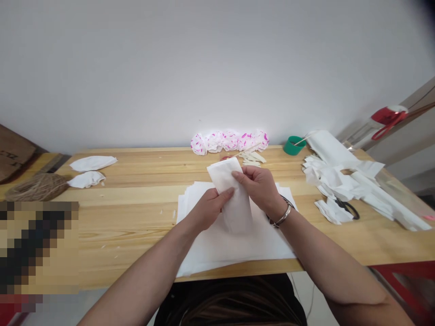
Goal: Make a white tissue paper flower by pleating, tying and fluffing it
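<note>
A folded white paper strip (235, 213), soft like tissue, is held up between my two hands over a stack of white sheets (265, 242). My left hand (212, 206) grips its left edge, with the thumb flat across the front. Higher up, my right hand (256, 183) pinches its right edge between thumb and fingers. The fingers behind the paper are partly hidden. A dark-handled tool, mostly covered by my right wrist, lies on the sheets.
Pink-spotted white paper puffs (229, 141) line the wall beside a green cup (294, 146). White paper scraps (335, 179) and black-handled scissors (350, 208) lie right. At left are twine (37, 186) and two white paper pieces (93, 163). A red-capped bottle (384, 120) stands far right.
</note>
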Available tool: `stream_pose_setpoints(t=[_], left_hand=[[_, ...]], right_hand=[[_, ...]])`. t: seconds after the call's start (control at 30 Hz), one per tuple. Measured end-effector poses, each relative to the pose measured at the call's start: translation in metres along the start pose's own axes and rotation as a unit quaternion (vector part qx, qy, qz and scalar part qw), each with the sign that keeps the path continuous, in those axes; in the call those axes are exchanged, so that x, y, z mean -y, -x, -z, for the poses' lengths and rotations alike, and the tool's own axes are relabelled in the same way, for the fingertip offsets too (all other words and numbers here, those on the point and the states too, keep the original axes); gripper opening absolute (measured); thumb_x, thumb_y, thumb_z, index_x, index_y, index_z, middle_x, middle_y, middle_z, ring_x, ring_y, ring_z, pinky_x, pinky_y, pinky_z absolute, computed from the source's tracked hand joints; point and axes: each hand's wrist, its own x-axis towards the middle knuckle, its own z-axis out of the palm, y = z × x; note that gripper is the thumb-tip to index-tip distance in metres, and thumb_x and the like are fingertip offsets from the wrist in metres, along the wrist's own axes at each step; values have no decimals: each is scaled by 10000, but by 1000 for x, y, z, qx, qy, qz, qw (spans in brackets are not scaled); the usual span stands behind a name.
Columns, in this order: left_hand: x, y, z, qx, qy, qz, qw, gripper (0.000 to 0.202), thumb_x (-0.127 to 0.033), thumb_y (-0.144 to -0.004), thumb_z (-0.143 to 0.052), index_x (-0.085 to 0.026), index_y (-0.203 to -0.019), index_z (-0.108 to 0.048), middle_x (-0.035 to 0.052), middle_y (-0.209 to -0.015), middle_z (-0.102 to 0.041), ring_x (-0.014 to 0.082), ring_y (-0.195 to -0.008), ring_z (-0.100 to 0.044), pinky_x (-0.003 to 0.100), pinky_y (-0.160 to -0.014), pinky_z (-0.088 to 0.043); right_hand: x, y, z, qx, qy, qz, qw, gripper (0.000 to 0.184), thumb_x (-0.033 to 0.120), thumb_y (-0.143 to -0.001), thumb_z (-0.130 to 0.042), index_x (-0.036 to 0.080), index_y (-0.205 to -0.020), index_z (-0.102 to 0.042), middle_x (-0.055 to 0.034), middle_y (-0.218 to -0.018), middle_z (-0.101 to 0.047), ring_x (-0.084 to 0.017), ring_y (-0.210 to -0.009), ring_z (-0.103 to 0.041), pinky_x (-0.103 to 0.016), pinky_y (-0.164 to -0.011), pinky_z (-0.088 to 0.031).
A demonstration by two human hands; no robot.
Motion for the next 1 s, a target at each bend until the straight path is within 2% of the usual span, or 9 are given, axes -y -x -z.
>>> stream_pose_setpoints(t=[0.13,0.3,0.37,0.47,0.6,0.73,0.8,0.9,1.0], left_hand=[[-3,-4,0,-47,57,-17,997,343,-384,-778,-646,-129,-1005,-669,92,-836,-725,236,-796,-671,342,-704,-506],[-9,-12,1,-160,149,-108,970,299,-339,-735,-698,-147,-960,-653,51,-836,-724,198,-804,-671,316,-737,-513],[-10,-13,2,-178,159,-127,963,306,-353,-730,-700,-146,-949,-650,44,-825,-722,194,-797,-670,313,-737,-512],[-10,-13,1,-181,160,-146,959,298,-363,-747,-684,-138,-940,-653,49,-861,-720,190,-827,-663,301,-746,-506],[-10,-11,-1,-164,167,-167,958,277,-345,-769,-665,-146,-963,-657,55,-956,-711,194,-889,-649,301,-765,-498],[-11,-9,-1,-141,166,-158,963,323,-334,-772,-657,-160,-1044,-645,70,-1014,-702,216,-934,-637,312,-755,-498],[-14,-5,1,-105,171,-159,967,370,-364,-776,-639,-173,-1094,-633,79,-1065,-690,238,-984,-622,328,-762,-499],[-23,2,6,12,209,-155,966,592,-617,-777,-492,-208,-1193,-591,102,-1176,-643,308,-1071,-578,416,-794,-492],[-29,5,13,35,252,-112,961,698,-755,-736,-379,-213,-1071,-665,100,-1060,-692,310,-944,-632,426,-753,-499]], right_hand=[[0,-1,2,29,-18,-6,999,336,484,-772,-563,154,-708,-583,15,-632,-482,-93,-583,-408,-225,-517,-345],[1,-1,5,151,-23,-96,984,460,575,-786,-489,131,-708,-579,-3,-634,-500,-96,-571,-434,-226,-502,-343],[0,-1,7,187,-16,-105,977,404,532,-753,-555,131,-731,-600,-3,-643,-520,-104,-588,-464,-229,-521,-368],[-2,0,10,176,12,-98,979,286,427,-688,-642,142,-702,-614,18,-610,-511,-96,-570,-460,-223,-515,-361],[-5,0,15,140,-34,-113,983,262,393,-648,-676,140,-650,-605,28,-576,-497,-82,-542,-443,-224,-517,-360],[-12,-1,18,112,-97,-112,983,282,394,-640,-702,129,-700,-623,25,-602,-518,-78,-554,-453,-218,-523,-361],[-15,-2,21,104,-116,-107,982,284,392,-653,-705,130,-729,-628,25,-616,-532,-78,-562,-462,-212,-524,-361],[-18,-1,33,123,-140,-97,978,293,405,-683,-694,140,-795,-640,12,-667,-582,-90,-584,-501,-214,-536,-379],[-16,1,52,201,-139,-95,965,281,385,-678,-707,142,-803,-641,18,-662,-590,-82,-559,-504,-204,-518,-376]])
